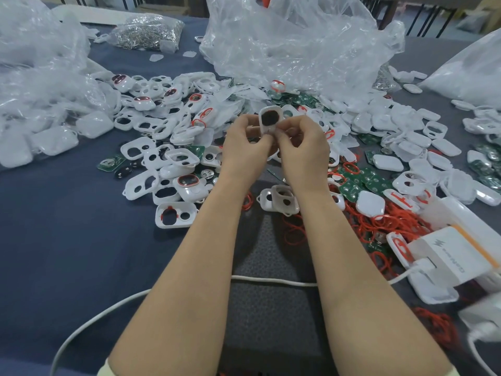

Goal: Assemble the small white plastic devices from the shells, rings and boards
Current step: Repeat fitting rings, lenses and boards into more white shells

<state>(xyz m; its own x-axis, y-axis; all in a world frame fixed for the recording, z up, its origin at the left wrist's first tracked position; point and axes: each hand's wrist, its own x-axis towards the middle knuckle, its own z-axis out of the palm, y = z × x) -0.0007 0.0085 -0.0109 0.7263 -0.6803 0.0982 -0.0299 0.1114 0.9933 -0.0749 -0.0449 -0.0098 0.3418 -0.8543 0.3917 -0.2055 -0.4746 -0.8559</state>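
My left hand point(245, 143) and my right hand point(302, 147) together hold one white plastic shell point(269, 118) upright above the table, fingertips pinching its lower end. The shell's large oval opening looks dark. Around the hands lies a wide heap of white shells point(168, 158), some fitted with red rings. Loose red rings point(387, 221) pile up at the right, beside green circuit boards point(360, 183). One more board point(111, 162) lies at the left edge of the heap.
Clear plastic bags point(295, 42) stand behind the heap, others point(35, 77) at the left, a bag of metal parts point(147, 31) far back. White boxes point(447, 253) sit at the right. A white cable point(271, 280) crosses under my forearms on the blue table point(67, 240).
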